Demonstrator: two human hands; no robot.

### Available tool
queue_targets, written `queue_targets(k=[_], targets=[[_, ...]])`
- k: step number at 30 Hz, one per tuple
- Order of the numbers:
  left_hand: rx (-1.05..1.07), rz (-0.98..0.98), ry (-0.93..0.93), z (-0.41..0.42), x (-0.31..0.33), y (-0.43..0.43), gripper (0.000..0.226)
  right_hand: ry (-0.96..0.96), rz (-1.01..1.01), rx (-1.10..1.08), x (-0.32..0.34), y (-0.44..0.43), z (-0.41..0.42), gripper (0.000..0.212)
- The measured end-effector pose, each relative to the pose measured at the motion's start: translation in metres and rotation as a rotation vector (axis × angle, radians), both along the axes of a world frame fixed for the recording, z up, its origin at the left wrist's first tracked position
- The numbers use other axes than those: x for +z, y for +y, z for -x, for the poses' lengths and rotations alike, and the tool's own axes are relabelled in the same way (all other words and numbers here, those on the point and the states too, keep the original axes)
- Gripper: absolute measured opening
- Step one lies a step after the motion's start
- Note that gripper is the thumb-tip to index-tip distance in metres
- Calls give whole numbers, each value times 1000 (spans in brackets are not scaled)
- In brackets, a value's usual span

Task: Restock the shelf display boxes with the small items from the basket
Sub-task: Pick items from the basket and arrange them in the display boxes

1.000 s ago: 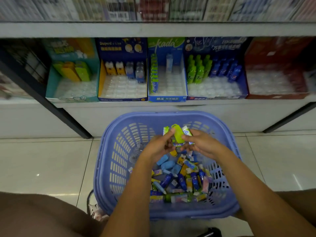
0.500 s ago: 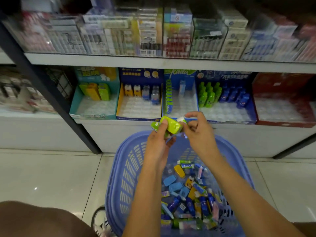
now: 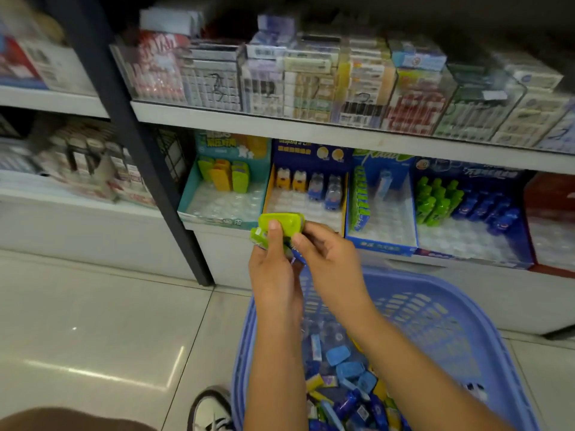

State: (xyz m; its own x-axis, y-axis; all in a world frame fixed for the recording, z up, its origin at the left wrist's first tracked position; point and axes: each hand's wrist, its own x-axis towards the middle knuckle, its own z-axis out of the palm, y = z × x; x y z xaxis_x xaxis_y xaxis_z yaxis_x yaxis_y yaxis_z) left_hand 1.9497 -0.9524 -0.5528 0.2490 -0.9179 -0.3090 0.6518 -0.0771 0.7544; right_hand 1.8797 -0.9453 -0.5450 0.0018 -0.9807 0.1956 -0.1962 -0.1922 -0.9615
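Two hands meet on one lime-green case (image 3: 281, 223). The left hand (image 3: 273, 272) has its thumb pressed on top and its fingers curled beneath. It also clutches a green-and-white packet (image 3: 257, 236) at the case's eight o'clock. The right hand (image 3: 331, 262) pinches the case's right end between thumb and forefinger. Something blue shows just under the case, too hidden to name.

The case hangs in the air near the middle of the view, close to the front edge of the shelf (image 3: 217, 116) and not yet inside any box. At eleven o'clock from the hands stands a teal box (image 3: 188, 194). It has a few lime, orange and yellow cases of the same shape at its back, so the held case probably goes there.

At one o'clock a yellow-sided box (image 3: 311, 152) holds four pieces along its back row. At two o'clock a blue box (image 3: 381, 244) carries one green column and a single blue piece. Further towards three o'clock, a dark blue box (image 3: 466, 258) has green and blue bottles at the rear. The red box (image 3: 547, 188) beyond it looks bare, though it is blurred.

At five o'clock the basket (image 3: 435, 312) holds a thick heap of loose items (image 3: 345, 368). With trays this bare, most of the restocking is likely ahead.
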Motion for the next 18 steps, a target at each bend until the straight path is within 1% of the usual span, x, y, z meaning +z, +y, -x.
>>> queue_targets(k=[3,5,7,10,12,15,18], targets=[[16,-33,59,-15,2,-4,35,-37,-20,-24,-2,-10,-26,22],[32,-46,89,-25,2,-7,33,-52,-11,-22,-3,-16,-38,18],[21,-64,127,-32,2,-10,32,-11,17,-56,-3,-24,-44,13],[-30,-64,211,-40,0,-12,22,53,1,-91,2,-49,-48,22],[-15,-59,267,-48,-6,-15,13,62,7,-80,10,-74,-53,20],[73,-74,282,-65,-19,-20,9,204,113,-41,24,-119,-72,20],[148,-97,305,-84,-31,-23,12,381,128,25,28,-164,-100,24]])
